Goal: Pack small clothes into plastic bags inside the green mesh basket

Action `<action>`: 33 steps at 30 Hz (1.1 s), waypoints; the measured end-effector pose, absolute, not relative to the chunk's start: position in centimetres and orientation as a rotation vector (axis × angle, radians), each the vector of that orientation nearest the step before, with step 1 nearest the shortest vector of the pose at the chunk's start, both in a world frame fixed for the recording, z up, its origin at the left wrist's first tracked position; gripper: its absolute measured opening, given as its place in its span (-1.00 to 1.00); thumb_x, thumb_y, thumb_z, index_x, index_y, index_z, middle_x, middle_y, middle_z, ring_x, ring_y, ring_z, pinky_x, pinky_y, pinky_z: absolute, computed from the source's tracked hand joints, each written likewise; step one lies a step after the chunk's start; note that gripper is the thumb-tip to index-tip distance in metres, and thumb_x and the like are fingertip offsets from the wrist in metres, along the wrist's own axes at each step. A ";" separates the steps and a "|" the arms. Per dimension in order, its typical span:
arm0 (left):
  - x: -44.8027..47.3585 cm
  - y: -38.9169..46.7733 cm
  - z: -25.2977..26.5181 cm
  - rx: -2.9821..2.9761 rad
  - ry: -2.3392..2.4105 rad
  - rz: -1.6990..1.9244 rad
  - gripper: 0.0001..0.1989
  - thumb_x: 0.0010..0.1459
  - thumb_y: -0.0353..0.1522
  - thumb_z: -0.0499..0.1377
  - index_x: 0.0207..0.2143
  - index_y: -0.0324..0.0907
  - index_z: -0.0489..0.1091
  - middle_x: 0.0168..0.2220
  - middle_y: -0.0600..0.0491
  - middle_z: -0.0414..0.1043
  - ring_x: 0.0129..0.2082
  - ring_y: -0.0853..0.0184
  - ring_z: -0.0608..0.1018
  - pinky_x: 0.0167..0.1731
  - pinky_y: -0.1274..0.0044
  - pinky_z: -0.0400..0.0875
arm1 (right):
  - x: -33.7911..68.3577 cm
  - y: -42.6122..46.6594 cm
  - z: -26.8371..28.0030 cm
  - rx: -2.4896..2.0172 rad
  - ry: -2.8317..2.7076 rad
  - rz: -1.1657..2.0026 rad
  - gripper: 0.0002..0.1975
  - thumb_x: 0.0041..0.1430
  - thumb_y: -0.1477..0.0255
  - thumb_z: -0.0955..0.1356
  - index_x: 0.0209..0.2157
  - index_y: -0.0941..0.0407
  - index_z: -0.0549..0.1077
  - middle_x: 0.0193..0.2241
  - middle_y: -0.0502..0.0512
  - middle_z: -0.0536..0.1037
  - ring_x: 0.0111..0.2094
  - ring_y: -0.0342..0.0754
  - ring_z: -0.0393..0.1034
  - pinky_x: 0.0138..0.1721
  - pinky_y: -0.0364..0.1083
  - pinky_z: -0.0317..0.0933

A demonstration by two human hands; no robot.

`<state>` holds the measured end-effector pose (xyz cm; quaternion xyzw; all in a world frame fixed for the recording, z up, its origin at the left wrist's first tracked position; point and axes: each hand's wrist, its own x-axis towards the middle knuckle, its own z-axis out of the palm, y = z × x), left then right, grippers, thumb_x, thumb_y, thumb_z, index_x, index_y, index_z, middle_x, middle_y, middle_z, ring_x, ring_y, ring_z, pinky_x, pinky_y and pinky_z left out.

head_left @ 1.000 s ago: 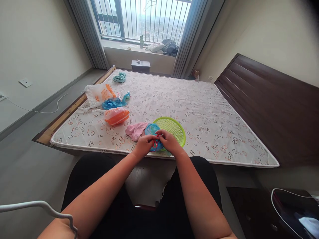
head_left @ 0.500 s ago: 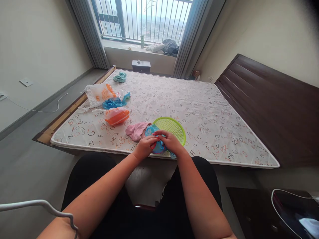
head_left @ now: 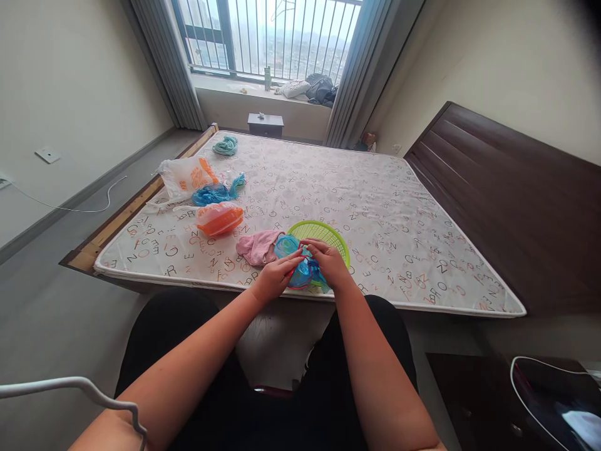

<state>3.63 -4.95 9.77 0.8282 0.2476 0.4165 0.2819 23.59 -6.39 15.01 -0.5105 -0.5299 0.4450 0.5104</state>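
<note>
A blue plastic bag [head_left: 300, 275] with a thin red string or edging lies bunched between my two hands, over the near rim of a lime-green plastic basket [head_left: 342, 235]. My left hand [head_left: 276, 275] grips it from the left, fingers pressed together by the red line. My right hand [head_left: 330, 263] pinches it from the right, the thumb and fingertips meeting near the left hand's tips. What sits inside the bag is hidden. Just left of it, touching or nearly so, is a crumpled pink cloth [head_left: 258, 247].
On the mattress [head_left: 399, 238] at left lie an orange-and-clear bag [head_left: 220, 219], another blue plastic bag [head_left: 209, 195] and a white bag with orange print [head_left: 184, 177]. A teal coiled bundle [head_left: 225, 146] is farther back. A dark headboard [head_left: 507, 194] rises on the right.
My right hand has shifted slightly right, drawing part of the blue bag with it. The left hand's fingers have straightened somewhat, and more of the bag shows between the hands.
</note>
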 end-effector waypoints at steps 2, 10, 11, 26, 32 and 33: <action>3.6 -5.2 10.0 2.170 0.666 1.078 -0.50 0.33 -0.49 0.08 0.27 -0.06 0.42 0.31 -0.05 0.39 0.30 0.21 0.46 0.30 0.27 0.38 | 23.9 -6.1 14.7 -1.241 -1.065 1.070 -0.64 0.17 0.14 0.44 -0.09 0.04 0.66 0.06 0.12 0.58 0.00 0.00 0.48 -0.07 -0.04 0.41; 3.4 -5.1 10.6 1.987 0.796 1.030 -0.66 0.41 -0.30 0.09 0.11 -0.10 0.54 0.14 -0.07 0.57 0.15 0.17 0.59 0.22 0.28 0.45 | 28.7 -5.1 13.5 -1.235 -0.139 0.687 -0.64 0.04 0.35 0.41 -0.07 0.00 0.55 -0.04 0.01 0.54 -0.24 -0.19 0.46 -0.40 -0.25 0.31; 3.4 -5.1 10.7 1.958 0.820 1.030 -0.67 0.41 -0.27 0.10 0.08 -0.11 0.56 0.08 -0.07 0.60 0.11 0.17 0.62 0.19 0.29 0.47 | 29.3 -5.1 13.5 -1.229 -0.105 0.671 -0.65 0.04 0.38 0.40 -0.07 0.00 0.54 -0.02 0.01 0.53 -0.24 -0.20 0.46 -0.41 -0.25 0.30; 4.1 -3.7 10.1 1.352 1.041 1.022 -0.72 0.25 -0.15 0.18 -0.33 -0.18 0.51 -0.45 0.04 0.56 -0.46 0.33 0.60 -0.45 0.52 0.53 | 29.3 -5.4 14.9 -1.054 -0.134 0.696 -0.50 -0.04 0.54 0.40 -0.01 -0.03 0.49 0.12 -0.04 0.48 -0.24 -0.26 0.53 -0.32 -0.26 0.35; 4.0 -3.2 9.7 1.216 1.099 1.033 -0.72 0.13 -0.15 0.29 -0.29 -0.19 0.51 -0.40 0.02 0.58 -0.41 0.32 0.62 -0.40 0.51 0.53 | 29.7 -5.2 15.4 -1.010 -0.122 0.673 -0.71 -0.02 0.51 0.49 -0.19 0.08 0.53 -0.31 -0.07 0.57 -0.44 -0.28 0.41 -0.48 -0.29 0.25; 4.0 -3.0 9.6 1.165 1.098 1.059 -0.70 0.11 -0.15 0.32 -0.27 -0.20 0.51 -0.35 0.00 0.60 -0.36 0.31 0.64 -0.37 0.51 0.54 | 29.8 -5.1 15.4 -0.996 -0.110 0.676 -0.73 -0.02 0.52 0.50 -0.22 0.09 0.51 -0.36 -0.09 0.55 -0.46 -0.28 0.39 -0.49 -0.29 0.24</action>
